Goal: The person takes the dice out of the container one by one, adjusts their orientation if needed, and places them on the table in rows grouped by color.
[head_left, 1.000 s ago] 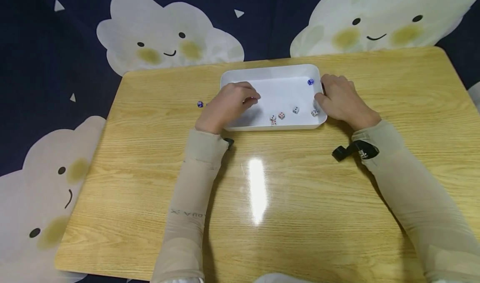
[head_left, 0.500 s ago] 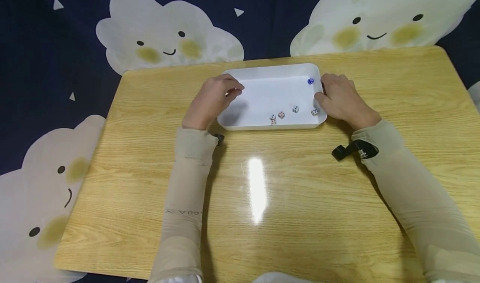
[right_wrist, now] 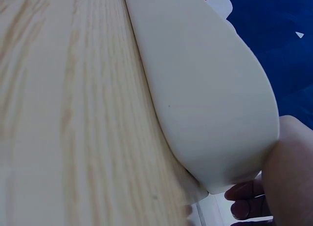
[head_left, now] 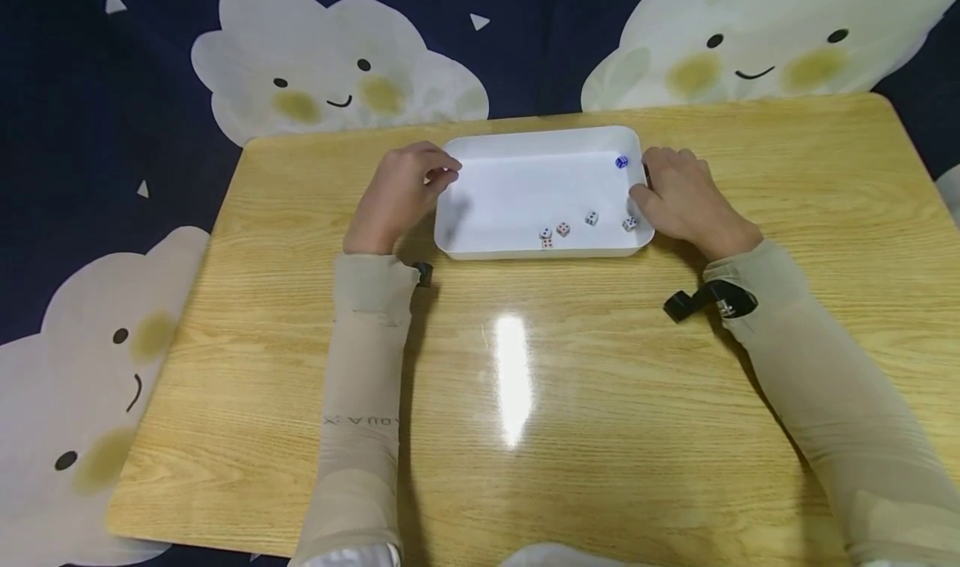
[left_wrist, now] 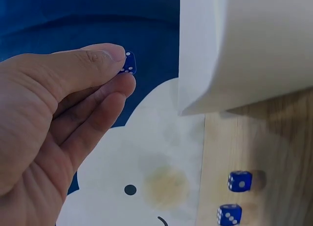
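My left hand (head_left: 397,196) is at the left end of a white tray (head_left: 517,192). In the left wrist view it pinches a blue die (left_wrist: 130,63) with white pips between thumb and fingertips, apart from the tray wall. Below it in that view, two more blue dice, one (left_wrist: 240,181) above the other (left_wrist: 230,214), rest on the table; the hand hides them from the head view. My right hand (head_left: 682,200) grips the tray's right wall, thumb inside the rim, fingers outside.
Inside the tray lie a blue die (head_left: 622,162) at the back right and several white dice (head_left: 592,218) along the front. The tray stands near the back edge of the wooden table (head_left: 600,383). Behind hangs a dark blue cloth (head_left: 532,42) with cloud prints.
From over the tray, my left hand has moved left to its left end. The blue dice partly visible beside the tray earlier are now covered in the head view. My right hand stays put.
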The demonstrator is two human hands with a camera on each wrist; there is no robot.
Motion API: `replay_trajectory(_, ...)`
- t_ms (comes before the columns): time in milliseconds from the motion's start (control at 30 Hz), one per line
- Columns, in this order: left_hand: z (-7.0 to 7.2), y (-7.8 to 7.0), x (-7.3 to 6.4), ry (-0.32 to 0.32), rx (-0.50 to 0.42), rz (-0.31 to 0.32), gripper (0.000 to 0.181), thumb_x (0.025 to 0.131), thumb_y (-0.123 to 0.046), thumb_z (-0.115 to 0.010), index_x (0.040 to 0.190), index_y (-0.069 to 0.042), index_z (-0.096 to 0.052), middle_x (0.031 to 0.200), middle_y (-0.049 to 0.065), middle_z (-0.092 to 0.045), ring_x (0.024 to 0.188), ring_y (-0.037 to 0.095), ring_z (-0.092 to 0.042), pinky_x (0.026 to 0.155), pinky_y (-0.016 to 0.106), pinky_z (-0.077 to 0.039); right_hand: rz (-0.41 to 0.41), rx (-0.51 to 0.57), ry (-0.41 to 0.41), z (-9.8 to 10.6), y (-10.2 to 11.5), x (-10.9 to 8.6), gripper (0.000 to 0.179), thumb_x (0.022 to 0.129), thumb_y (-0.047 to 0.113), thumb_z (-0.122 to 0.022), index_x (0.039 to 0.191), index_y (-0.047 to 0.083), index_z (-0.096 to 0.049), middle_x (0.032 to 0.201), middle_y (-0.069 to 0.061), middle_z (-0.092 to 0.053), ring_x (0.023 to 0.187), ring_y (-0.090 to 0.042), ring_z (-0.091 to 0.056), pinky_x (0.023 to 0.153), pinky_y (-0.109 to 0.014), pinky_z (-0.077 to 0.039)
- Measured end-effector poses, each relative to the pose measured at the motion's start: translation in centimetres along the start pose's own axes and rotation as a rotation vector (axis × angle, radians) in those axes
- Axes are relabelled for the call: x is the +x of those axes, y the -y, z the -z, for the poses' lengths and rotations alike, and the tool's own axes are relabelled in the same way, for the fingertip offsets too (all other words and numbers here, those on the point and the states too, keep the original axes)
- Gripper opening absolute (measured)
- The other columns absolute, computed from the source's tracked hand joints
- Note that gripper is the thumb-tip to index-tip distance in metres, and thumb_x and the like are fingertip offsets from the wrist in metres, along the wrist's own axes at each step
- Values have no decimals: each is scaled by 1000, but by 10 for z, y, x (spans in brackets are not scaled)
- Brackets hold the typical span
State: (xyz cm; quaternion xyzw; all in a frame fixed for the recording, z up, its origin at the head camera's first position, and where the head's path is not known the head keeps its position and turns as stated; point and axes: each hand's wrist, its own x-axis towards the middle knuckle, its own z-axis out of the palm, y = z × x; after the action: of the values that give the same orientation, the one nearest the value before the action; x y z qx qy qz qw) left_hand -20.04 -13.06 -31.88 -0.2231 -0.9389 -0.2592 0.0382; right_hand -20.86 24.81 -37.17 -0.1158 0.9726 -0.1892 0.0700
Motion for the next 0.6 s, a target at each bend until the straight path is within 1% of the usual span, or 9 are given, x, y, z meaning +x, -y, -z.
replay_trajectory(133,1,3,0,-28,16,66,20,101,-9,-66,116,-1,-77,120,15,-75,104,29,-71,92,39,-58,13,2,-10,0,1,0,45,102,26,-38,127,-10,-50,115,-27,-55,104,-44,-43,92,-59,-35)
replay_trajectory(200,1,4,0,-40,39,102,22,101,-9,-65,118,-1,-77,122,16,-74,107,30,-71,93,39,-58,12,7,-4,0,1,0,47,102,26,-37,129,-10,-49,117,-27,-54,104,-44,-43,92,-58,-35)
replay_trajectory(367,-1,11,-1,-73,97,145,22,103,-7,-62,118,0,-76,119,19,-75,104,32,-72,93,41,-59,3,11,7,0,2,-1,46,103,27,-36,129,-9,-49,116,-26,-54,105,-44,-42,91,-57,-33)
replay_trajectory(600,-1,28,-4,-139,119,188,21,102,-8,-63,115,0,-78,117,20,-76,101,32,-74,92,42,-60,-7,9,19,0,-1,1,48,103,28,-36,132,-9,-48,119,-27,-53,107,-44,-41,94,-59,-33)
